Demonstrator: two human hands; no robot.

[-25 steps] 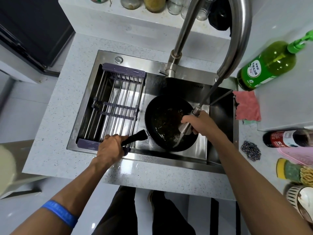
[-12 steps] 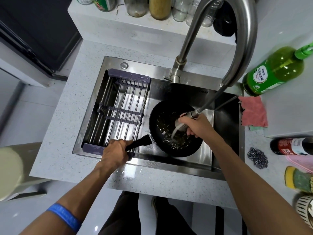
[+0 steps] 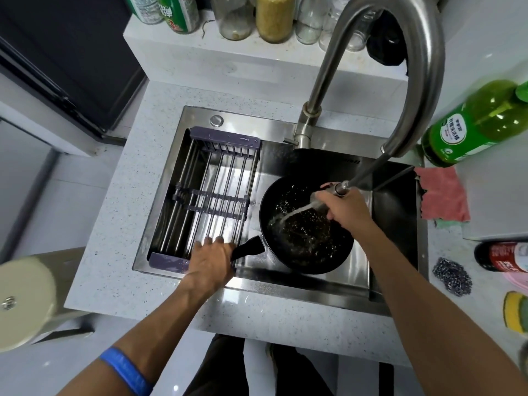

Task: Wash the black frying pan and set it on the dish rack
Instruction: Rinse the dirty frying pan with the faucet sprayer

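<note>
While water runs from the pull-out sprayer, the scene reads from 9 o'clock to 3 o'clock as follows. At 8 o'clock a cream-coloured lid (image 3: 23,301) sits at the frame edge, blurred. The left forearm carries 1 blue wristband (image 3: 125,372) and rises toward the steel sink (image 3: 323,284). The dish rack (image 3: 211,198) spans the left half of the sink at 10 o'clock from the pan. The left hand (image 3: 210,264) lies over the rack's near end, fingers curled round the pan handle (image 3: 247,249), gripping it. The black frying pan (image 3: 307,227) sits inside the sink's right half, at 3 o'clock from the rack, wet and holding water. The right hand (image 3: 347,205) is above the pan's 1 o'clock rim, fingers wrapped round the sprayer head (image 3: 324,197), whose stream lands on the pan's interior toward 9 o'clock. The faucet (image 3: 400,52) arches overhead from 12 o'clock, its hose running down to the sprayer. On the counter at 3 o'clock lie a pink cloth (image 3: 443,195), a green bottle (image 3: 474,124), a steel scourer (image 3: 451,277) and a sponge (image 3: 517,311).
</note>
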